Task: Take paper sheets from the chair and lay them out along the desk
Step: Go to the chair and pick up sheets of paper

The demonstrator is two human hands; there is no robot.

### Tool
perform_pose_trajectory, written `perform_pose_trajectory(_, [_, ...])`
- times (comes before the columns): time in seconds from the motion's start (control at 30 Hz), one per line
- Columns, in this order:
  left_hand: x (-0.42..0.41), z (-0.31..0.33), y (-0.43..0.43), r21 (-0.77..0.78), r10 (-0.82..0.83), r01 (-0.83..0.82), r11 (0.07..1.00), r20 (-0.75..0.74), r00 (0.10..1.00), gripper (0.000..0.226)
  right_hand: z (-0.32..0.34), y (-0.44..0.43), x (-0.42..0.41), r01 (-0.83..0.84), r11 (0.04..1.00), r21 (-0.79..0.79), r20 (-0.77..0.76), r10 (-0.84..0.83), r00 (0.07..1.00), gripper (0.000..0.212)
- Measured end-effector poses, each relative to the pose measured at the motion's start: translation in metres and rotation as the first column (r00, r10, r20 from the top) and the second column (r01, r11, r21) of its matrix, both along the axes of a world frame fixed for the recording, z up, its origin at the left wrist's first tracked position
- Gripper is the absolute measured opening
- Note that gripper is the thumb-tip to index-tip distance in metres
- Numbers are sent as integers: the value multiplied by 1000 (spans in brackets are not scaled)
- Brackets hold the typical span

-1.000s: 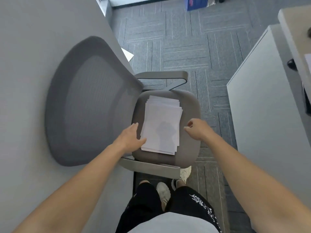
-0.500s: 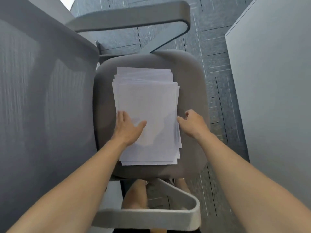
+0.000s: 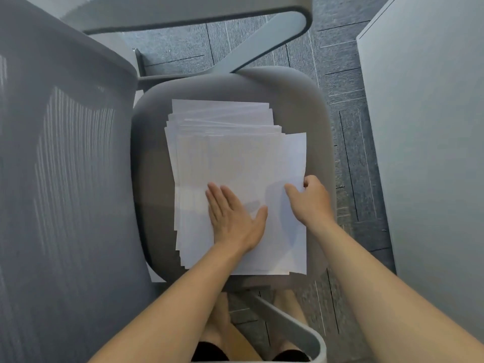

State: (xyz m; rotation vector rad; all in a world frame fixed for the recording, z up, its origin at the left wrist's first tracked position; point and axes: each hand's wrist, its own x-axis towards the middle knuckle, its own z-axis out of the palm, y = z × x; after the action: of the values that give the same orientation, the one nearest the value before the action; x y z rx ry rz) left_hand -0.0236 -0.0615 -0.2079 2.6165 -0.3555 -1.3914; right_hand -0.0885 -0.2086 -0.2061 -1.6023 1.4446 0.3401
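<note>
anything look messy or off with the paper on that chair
The paper stack on the chair seat is untidy: its far edges fan out unevenly, and the top sheet juts past the right side, where the right hand pinches it. The left hand presses flat on the stack. Nothing looks torn.

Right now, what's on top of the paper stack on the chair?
The left hand lies flat on the paper stack; the right hand pinches the right edge of the top sheet. The seat beneath the stack is covered.

Backrest (image 3: 65, 179) left of seat (image 3: 152, 158), panel (image 3: 432, 153) right.
</note>
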Motion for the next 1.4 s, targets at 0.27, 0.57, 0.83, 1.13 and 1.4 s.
perform_pose_trajectory(0.27, [12,3,12,-31,109,-108,994,49,993,106,-7,-3,-4,154,988,-10,-16,-155,988,37])
perform_pose_trajectory(0.57, [22,-2,19,1,126,-126,992,68,990,103,-1,-2,-3,198,964,-180,28,-196,980,22])
perform_pose_trajectory(0.83, [21,1,19,-1,129,-129,992,62,990,105,5,12,1,168,967,-189,42,-162,986,18])
perform_pose_trajectory(1.13, [27,7,15,42,122,-125,991,63,991,99,7,6,-7,119,991,-64,-5,-120,993,20])
perform_pose_trajectory(1.4, [31,9,14,46,128,-130,990,48,991,100,12,27,4,122,974,-189,-27,-129,991,17])
